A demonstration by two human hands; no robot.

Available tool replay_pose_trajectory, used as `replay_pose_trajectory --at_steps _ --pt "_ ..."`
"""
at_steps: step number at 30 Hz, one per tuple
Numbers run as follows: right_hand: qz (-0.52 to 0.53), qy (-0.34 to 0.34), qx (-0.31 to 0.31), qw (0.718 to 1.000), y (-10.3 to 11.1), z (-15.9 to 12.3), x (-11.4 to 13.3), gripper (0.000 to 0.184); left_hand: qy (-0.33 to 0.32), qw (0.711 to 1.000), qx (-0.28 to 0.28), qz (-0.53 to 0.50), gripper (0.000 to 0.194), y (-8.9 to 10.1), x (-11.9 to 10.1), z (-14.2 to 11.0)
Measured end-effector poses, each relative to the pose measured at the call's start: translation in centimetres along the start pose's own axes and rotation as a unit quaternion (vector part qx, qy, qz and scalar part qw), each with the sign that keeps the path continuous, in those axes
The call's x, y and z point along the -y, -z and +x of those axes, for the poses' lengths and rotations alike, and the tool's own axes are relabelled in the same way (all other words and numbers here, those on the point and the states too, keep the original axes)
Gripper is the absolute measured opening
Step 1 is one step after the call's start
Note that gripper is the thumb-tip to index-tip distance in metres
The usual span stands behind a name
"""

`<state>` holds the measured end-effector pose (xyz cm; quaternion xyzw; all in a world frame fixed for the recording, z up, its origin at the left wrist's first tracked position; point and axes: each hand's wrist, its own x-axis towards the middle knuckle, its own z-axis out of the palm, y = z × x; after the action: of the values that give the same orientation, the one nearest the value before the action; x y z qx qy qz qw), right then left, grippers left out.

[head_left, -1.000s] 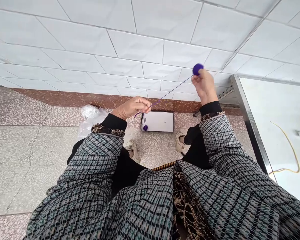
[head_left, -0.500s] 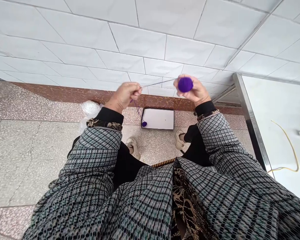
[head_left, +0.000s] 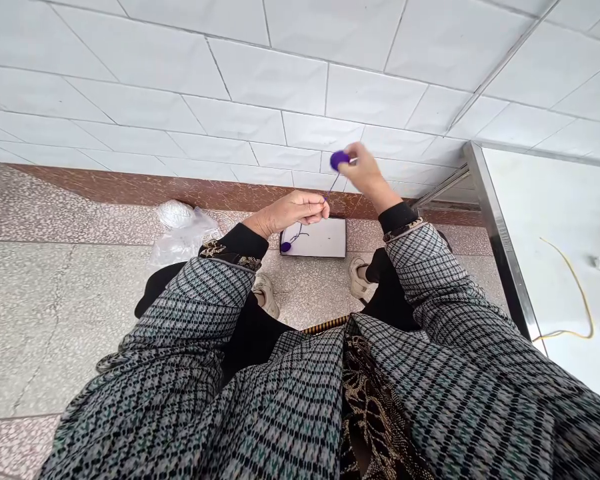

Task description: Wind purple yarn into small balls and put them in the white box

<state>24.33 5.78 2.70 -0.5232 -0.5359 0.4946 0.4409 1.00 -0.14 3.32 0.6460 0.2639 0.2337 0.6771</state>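
Observation:
Between its fingertips, my right hand (head_left: 364, 172) grips a purple ball of yarn (head_left: 339, 160), raised in front of the wall. A purple strand (head_left: 333, 185) runs down from that ball to my left hand (head_left: 303, 211), whose thumb and fingers are pinched on it. Below, a shallow dark-edged box (head_left: 325, 243) with a white bottom rests on the floor. A smaller purple clump of yarn (head_left: 286, 247) lies in its left corner, with loose yarn trailing upward behind my left hand.
White wall tiles (head_left: 290, 80) rise ahead above a red-brown skirting. A white ball (head_left: 175, 215) and a clear plastic bag (head_left: 185, 240) lie on the floor at left. On the right stands a metal-edged white table (head_left: 545, 220) with a yellow cord (head_left: 583, 293). My shoes flank the box.
My left hand has moved right and down, and my right hand slightly left with the ball, so the strand between them is shorter and steeper. More of the plastic bag shows.

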Motion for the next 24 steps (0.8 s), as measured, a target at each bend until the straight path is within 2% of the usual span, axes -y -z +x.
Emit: replay_pose_trajectory --at_steps 1,2,4,5,6,8,10,12,14,17,19,22,24 --pt "-0.077 -0.019 0.048 0.996 -0.1 -0.5 0.2 0.034 -0.007 1.0 -0.001 0.007 0.02 0.1 -0.2 -0.1" --pt "-0.163 -0.039 0.111 0.98 -0.1 -1.1 0.5 0.032 -0.015 1.0 -0.011 0.01 0.02 0.4 -0.5 -0.3" --pt "-0.285 -0.069 0.273 0.916 0.2 -2.2 1.3 0.027 -0.025 0.998 -0.048 0.011 0.021 1.2 -0.8 -0.6" --pt "-0.29 -0.072 0.351 0.887 0.5 -2.7 1.7 0.027 -0.024 0.997 -0.067 0.012 0.021 1.7 -0.8 -0.7" --pt "-0.25 -0.067 0.412 0.874 0.9 -3.0 2.0 0.03 -0.02 0.996 -0.083 0.015 0.02 2.2 -0.7 -0.8" --pt "-0.11 -0.036 0.461 0.88 1.9 -3.2 2.3 0.041 -0.01 0.995 -0.102 0.021 0.021 3.0 -0.5 -0.9" --pt "0.033 0.004 0.412 0.911 2.8 -3.0 2.2 0.06 -0.005 0.995 -0.1 0.019 0.023 3.4 -0.1 -0.9" --pt "0.142 0.049 0.297 0.943 3.3 -2.6 2.1 0.07 -0.002 0.996 -0.09 0.007 0.024 3.4 0.3 -0.8" --pt "0.212 0.097 0.174 0.957 3.4 -2.1 2.3 0.07 0.001 0.997 -0.081 -0.003 0.023 3.1 0.6 -0.7" --pt "0.236 0.14 0.017 0.962 2.7 -1.3 2.9 0.064 0.002 0.998 -0.059 0.003 0.022 2.5 0.6 -0.5" --pt "0.204 0.119 -0.06 0.97 2.0 -0.8 2.8 0.06 -0.004 0.999 -0.037 0.013 0.021 2.3 0.5 -0.5" --pt "0.176 0.054 -0.137 0.973 1.9 0.2 2.0 0.049 -0.021 0.999 -0.014 0.025 0.019 2.2 0.1 -0.7" --pt "0.2 0.043 -0.179 0.962 2.8 1.0 1.1 0.041 -0.03 0.999 -0.02 0.03 0.018 2.3 -0.1 -0.7"
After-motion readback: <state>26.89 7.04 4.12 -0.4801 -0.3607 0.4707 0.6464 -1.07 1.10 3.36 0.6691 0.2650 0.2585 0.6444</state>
